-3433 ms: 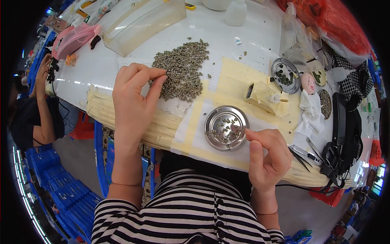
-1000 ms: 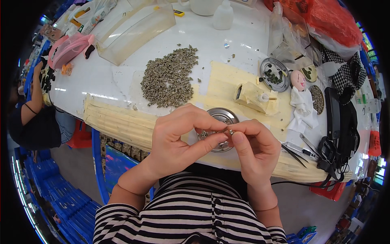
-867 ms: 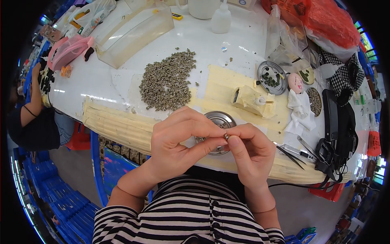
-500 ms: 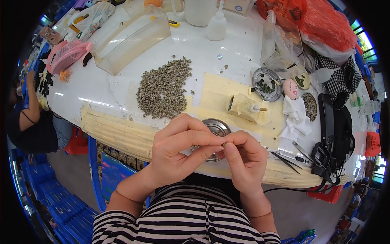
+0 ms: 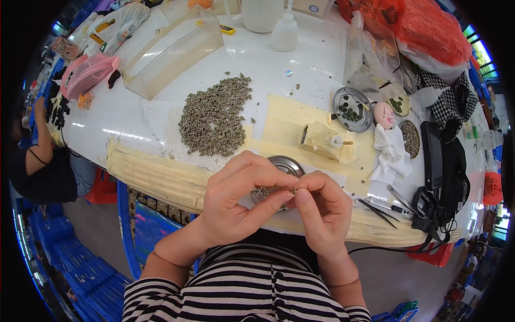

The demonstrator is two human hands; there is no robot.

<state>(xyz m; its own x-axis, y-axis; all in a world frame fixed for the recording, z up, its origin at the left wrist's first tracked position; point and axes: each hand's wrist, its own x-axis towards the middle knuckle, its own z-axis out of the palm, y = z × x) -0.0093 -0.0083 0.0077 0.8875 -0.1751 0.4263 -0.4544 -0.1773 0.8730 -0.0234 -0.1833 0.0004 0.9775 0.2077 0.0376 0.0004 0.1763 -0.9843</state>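
Note:
My left hand (image 5: pixel 236 196) and my right hand (image 5: pixel 323 212) meet fingertip to fingertip near the table's front edge. Thumb and index finger of each are pinched around a tiny metal part (image 5: pixel 294 190), mostly covered by the fingertips and too small to name. Just behind and below them lies a round steel dish (image 5: pixel 287 162), partly hidden by my hands, with some small bits in it. A wide pile of small grey-metallic parts (image 5: pixel 214 118) spreads over the white table left of centre.
A tape-wrapped block (image 5: pixel 324 142) with a white-tipped stick stands on yellow paper. To its right are a dish of dark green pieces (image 5: pixel 351 110), white tissue (image 5: pixel 390 153), tweezers (image 5: pixel 378 212) and a black strap (image 5: pixel 434 198). A clear trough (image 5: pixel 174 59) and a squeeze bottle (image 5: pixel 285 35) stand behind.
My left index fingertip has lifted slightly, and the gap between it and the thumb is wider. The tiny part stays between the fingertips; the view has shifted a little.

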